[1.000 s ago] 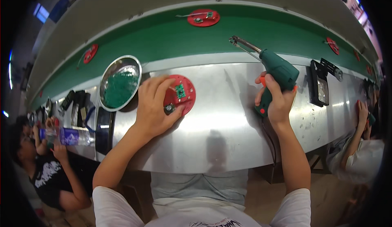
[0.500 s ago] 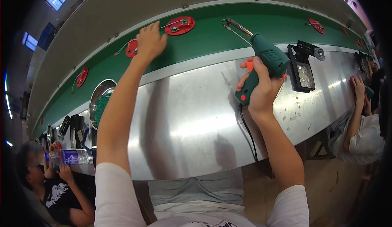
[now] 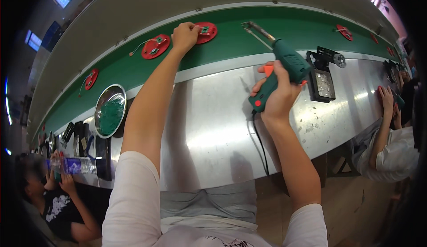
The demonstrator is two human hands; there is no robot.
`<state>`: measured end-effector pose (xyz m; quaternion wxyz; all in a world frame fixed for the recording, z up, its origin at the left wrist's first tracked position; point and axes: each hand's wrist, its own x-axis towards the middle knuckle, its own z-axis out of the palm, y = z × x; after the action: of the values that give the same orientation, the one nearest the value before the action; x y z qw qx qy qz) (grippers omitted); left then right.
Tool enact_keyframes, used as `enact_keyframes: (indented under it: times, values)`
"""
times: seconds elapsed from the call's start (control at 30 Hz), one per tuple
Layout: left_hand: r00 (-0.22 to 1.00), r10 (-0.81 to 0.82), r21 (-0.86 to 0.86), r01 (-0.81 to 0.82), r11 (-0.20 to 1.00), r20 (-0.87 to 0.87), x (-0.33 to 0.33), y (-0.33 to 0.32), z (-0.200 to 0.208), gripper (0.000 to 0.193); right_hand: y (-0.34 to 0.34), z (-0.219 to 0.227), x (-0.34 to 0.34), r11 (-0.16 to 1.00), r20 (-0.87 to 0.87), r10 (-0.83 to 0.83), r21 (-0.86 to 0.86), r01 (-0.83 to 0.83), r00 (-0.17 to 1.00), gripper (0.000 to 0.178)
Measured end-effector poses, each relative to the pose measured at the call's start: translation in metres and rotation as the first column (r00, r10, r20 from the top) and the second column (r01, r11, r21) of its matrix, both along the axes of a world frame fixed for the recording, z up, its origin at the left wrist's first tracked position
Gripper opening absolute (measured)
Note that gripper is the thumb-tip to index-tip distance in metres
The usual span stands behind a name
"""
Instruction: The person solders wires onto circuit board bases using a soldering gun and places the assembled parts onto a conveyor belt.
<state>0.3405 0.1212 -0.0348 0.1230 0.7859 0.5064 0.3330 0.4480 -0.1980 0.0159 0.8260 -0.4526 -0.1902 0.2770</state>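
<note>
My right hand (image 3: 281,93) is wrapped round the handle of a green soldering gun (image 3: 290,59) with an orange trigger, its metal tip pointing up and away over the green belt. Reaching to the far side, my left hand (image 3: 184,38) has its fingers bent together at the left edge of a red round housing (image 3: 207,32) with a small green circuit board on it. What those fingertips pinch is hidden. Just left of that hand, a second red housing (image 3: 155,47) lies on the belt, with a board and a thin wire trailing leftward.
A steel bowl (image 3: 98,113) of green pieces stands at the left of the metal bench (image 3: 213,113). To the right sits a black soldering stand (image 3: 322,84). More red housings, such as one far left (image 3: 91,79), lie along the belt. Co-workers sit on both sides.
My left hand has moved right, off the left red housing and onto the edge of the other one, its fingers drawing together. The soldering gun has shifted slightly left and down with my right hand.
</note>
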Motion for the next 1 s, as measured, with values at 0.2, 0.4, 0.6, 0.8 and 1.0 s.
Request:
enact_keyframes:
  times: [0.2, 0.4, 0.6, 0.8, 1.0]
  values:
    - [0.981, -0.151, 0.433, 0.190, 0.881, -0.122, -0.060, -0.063, 0.035, 0.029, 0.001, 0.000, -0.003, 0.999, -0.002, 0.034, 0.010, -0.034, 0.999, 0.024]
    - [0.938, -0.347, 0.257, 0.338, 0.905, -0.012, -0.152, -0.162, 0.042, 0.026, 0.002, -0.002, -0.015, 0.992, 0.018, 0.096, -0.086, -0.094, 0.995, 0.033]
    - [0.838, -0.510, 0.144, 0.538, 0.830, -0.193, -0.221, -0.206, 0.024, 0.015, 0.002, -0.006, -0.024, 0.998, 0.198, 0.053, 0.011, -0.057, 0.979, 0.024]
    - [0.806, -0.592, 0.154, 0.585, 0.797, 0.000, -0.245, -0.207, 0.005, 0.015, 0.003, -0.014, -0.022, 0.996, 0.303, 0.091, -0.016, -0.090, 0.949, 0.026]
    - [0.832, -0.554, -0.031, 0.554, 0.832, -0.023, -0.263, -0.200, 0.030, 0.020, 0.008, -0.019, -0.020, 0.994, 0.327, 0.094, -0.088, -0.069, 0.940, 0.030]
